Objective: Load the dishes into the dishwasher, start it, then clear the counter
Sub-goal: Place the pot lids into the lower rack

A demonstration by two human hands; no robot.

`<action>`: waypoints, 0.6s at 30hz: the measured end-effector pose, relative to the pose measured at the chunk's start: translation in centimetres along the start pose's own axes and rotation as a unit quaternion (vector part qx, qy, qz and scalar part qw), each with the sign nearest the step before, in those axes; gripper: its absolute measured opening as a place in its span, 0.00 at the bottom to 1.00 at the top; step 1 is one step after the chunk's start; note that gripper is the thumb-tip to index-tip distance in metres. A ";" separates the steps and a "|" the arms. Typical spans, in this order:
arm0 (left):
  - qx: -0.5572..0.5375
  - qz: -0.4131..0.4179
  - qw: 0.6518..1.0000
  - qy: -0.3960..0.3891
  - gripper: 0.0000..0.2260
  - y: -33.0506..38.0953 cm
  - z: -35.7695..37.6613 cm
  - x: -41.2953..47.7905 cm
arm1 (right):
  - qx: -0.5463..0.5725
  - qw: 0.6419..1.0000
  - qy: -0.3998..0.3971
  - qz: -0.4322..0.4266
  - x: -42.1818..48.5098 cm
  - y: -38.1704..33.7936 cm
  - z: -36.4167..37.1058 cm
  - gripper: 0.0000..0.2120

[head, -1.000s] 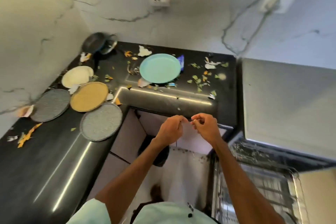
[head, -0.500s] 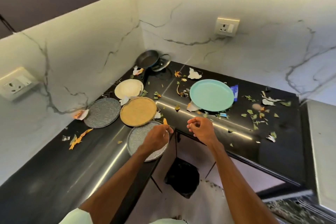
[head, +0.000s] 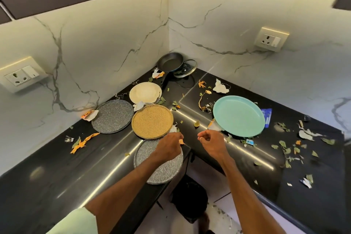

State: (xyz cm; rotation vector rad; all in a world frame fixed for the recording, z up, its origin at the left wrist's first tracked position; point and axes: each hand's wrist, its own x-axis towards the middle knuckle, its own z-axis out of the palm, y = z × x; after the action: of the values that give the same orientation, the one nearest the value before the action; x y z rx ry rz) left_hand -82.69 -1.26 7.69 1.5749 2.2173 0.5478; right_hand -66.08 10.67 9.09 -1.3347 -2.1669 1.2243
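Left hand (head: 169, 145): a small orange scrap (head: 181, 141) is pinched at the fingertips, over the light grey speckled round plate (head: 158, 171).
Right hand (head: 211, 143): the fingers are curled, thumb to forefinger; whether anything is held cannot be told.
Grey plate: it is laid at the inner corner of the glossy black worktop (head: 47, 167), its rim jutting past the edge.
Other dishes: a mustard-yellow round plate (head: 152, 121) is set just behind it, with a dark grey speckled plate (head: 112, 114) and a cream round plate (head: 145, 92) beyond. A turquoise round plate (head: 238, 116) is seen right of the hands.
Far corner: a black frying pan (head: 170, 62) and a glass lid (head: 184, 71) are kept there.
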 end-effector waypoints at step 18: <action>0.131 -0.045 0.985 -0.106 0.21 -2.3 1.1 21.7 | -0.040 0.995 -0.036 -0.078 21.5 -1.3 2.6 0.14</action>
State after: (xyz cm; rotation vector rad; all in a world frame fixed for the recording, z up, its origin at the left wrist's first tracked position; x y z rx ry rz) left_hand -90.71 18.72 4.04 1.5621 2.2516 0.0597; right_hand -79.56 27.18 5.17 -1.1403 -2.3437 1.1546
